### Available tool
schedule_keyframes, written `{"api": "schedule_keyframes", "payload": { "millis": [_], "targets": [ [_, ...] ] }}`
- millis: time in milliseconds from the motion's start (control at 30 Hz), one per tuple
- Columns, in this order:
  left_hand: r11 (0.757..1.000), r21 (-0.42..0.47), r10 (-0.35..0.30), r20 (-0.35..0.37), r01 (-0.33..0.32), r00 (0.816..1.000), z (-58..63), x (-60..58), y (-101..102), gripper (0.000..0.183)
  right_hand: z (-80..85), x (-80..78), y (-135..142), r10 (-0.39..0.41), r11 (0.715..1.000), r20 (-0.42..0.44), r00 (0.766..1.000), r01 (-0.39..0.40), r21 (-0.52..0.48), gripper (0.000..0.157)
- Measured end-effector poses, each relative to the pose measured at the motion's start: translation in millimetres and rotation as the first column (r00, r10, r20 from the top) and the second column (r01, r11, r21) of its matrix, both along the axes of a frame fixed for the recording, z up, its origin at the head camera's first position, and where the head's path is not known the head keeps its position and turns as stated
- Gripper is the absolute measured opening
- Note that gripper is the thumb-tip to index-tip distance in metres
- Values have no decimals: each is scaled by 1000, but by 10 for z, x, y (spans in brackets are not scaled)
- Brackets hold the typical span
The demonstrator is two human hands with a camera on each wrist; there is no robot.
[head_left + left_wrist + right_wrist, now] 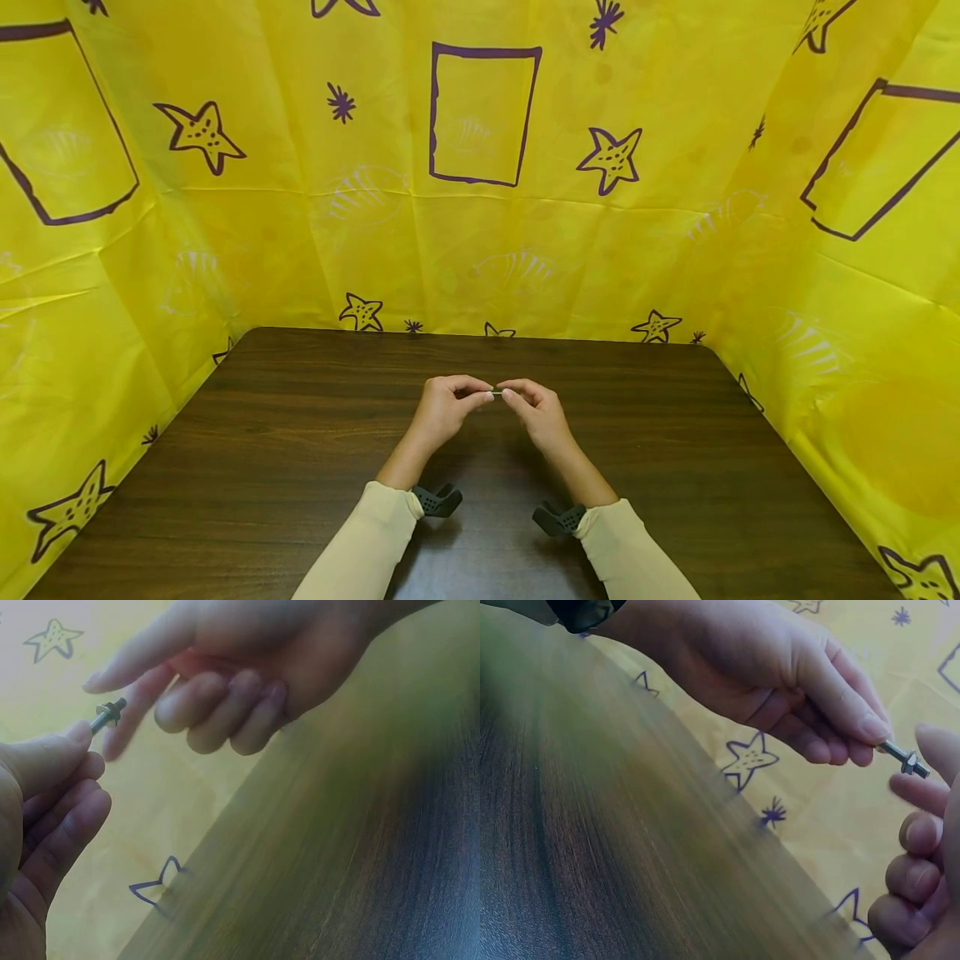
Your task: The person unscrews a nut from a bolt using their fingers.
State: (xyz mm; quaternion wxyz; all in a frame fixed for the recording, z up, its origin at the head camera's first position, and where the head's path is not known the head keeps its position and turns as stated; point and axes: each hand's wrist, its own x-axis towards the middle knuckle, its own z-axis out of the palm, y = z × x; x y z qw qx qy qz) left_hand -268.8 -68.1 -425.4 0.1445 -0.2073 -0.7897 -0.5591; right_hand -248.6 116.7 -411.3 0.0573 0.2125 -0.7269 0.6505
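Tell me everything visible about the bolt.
The bolt is a thin, silvery, metal-looking shaft, apparently threaded, with a nut on it near the free tip and a short stub poking past. The left hand pinches its other end, so any head is hidden. It is held in the air, pointing toward the right hand, whose thumb and forefinger stand apart around the nut end; contact there isn't clear.

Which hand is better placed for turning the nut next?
Probably the right hand: its thumb and forefinger stand apart beside the nut, while the left hand pinches the bolt.
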Motion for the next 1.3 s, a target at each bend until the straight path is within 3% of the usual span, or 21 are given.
{"api": "schedule_keyframes", "payload": {
  "millis": [200, 400, 833, 1300],
  "targets": [
    [1000, 10, -17, -23, 18, 1000, -6, 7, 6, 9, 20, 26, -23, -51, 998, 45, 998, 49, 49, 28],
    [1000, 9, -24, -22, 24, 999, -16, 16, 6, 10, 19, 44, -27, -33, 999, 53, 998, 31, 45, 32],
    [999, 31, -33, -17, 33, 999, -21, 41, -14, 10, 17, 65, -38, -20, 999, 48, 999, 18, 51, 29],
    [1000, 4, -23, -23, 23, 999, -24, 56, -45, 8, -5, 87, -50, -1, 1000, 56, 998, 2, -7, 22]
  ]
}}
